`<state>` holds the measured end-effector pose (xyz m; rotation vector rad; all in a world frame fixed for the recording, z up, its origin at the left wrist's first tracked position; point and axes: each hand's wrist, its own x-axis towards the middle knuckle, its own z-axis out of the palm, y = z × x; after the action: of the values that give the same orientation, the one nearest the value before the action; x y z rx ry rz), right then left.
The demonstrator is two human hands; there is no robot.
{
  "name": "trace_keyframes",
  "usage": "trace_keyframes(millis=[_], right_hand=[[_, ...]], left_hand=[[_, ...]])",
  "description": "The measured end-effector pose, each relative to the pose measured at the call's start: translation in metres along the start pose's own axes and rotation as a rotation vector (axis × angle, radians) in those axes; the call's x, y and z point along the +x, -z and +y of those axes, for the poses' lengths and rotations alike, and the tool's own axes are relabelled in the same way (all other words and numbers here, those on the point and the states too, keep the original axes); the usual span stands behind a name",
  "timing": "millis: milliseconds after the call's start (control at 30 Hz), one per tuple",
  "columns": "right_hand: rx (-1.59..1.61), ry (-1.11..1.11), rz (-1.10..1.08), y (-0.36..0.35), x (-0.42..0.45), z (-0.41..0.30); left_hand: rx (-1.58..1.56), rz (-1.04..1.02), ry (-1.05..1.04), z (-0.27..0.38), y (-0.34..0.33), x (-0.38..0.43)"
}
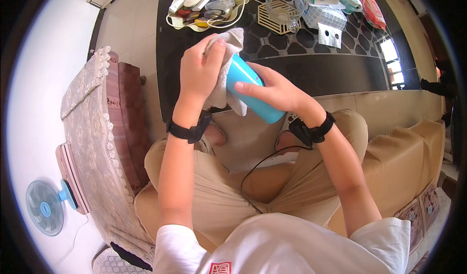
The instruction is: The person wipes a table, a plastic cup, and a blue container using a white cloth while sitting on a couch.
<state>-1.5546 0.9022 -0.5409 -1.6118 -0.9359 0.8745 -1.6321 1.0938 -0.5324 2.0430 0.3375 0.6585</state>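
Note:
A blue cylindrical container [251, 89], perhaps a bottle or tumbler, is held tilted between my hands above the near edge of the table. My right hand [279, 89] grips its lower side, with the thumb along the front. A light grey cloth [233, 42] is in my left hand [202, 67], bunched over the container's upper end, so that end is hidden. More of the cloth hangs down below my left hand, beside the container.
On the black table [339, 73] stand a cream basket [240, 13] with remote controls and tools, a slatted trivet [268, 18] under a clear bowl [282, 4], a patterned tissue box [324, 16] and a red packet [371, 11]. A black cable [246, 181] crosses my lap.

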Motion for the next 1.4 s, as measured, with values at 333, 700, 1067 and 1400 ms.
trace_keyframes(millis=[333, 700, 1067, 1400], right_hand=[[0.932, -0.079, -0.231, -0.003, 0.015, 0.003], [0.815, 0.138, 0.411, 0.011, 0.028, 0.019], [0.613, 0.208, 0.306, 0.002, 0.021, 0.015], [0.100, 0.337, 0.443, -0.012, 0.012, 0.012]], left_hand=[[-0.131, 0.155, -0.202, 0.023, -0.038, -0.013], [0.104, -0.022, -0.408, 0.037, -0.082, -0.049], [0.128, -0.022, -0.394, 0.039, -0.076, -0.053], [-0.291, 0.082, -0.136, 0.032, -0.062, -0.026]])
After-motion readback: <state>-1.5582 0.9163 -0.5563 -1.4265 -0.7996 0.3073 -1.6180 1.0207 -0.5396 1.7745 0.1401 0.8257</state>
